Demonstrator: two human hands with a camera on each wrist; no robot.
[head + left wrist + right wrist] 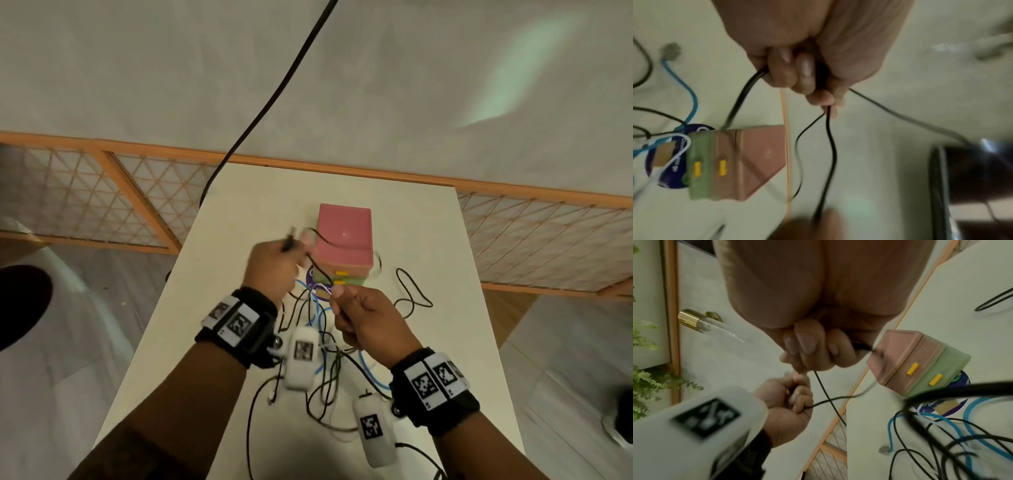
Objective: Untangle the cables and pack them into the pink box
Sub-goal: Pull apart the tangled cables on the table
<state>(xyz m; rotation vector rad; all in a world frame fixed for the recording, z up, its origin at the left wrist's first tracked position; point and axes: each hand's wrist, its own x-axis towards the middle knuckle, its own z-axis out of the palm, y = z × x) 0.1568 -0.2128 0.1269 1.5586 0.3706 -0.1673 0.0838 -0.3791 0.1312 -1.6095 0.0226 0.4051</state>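
The pink box (344, 236) with a green base and yellow clips stands closed at the middle of the white table (428, 240); it also shows in the wrist views (760, 155) (904, 353). My left hand (274, 263) is raised left of the box, its fingers curled round a thin black cable (830, 146). My right hand (359, 315) is in front of the box, fingers curled round the same kind of black cable (826, 394). A tangle of black, blue and white cables (325, 359) lies under my wrists.
A loose black loop (411, 294) lies right of the box. A blue cable with a plug (885, 450) and a round purple sticker (674, 177) lie near the box front. An orange lattice fence (102, 198) stands behind the table. A thick black cord (274, 96) hangs at the back left.
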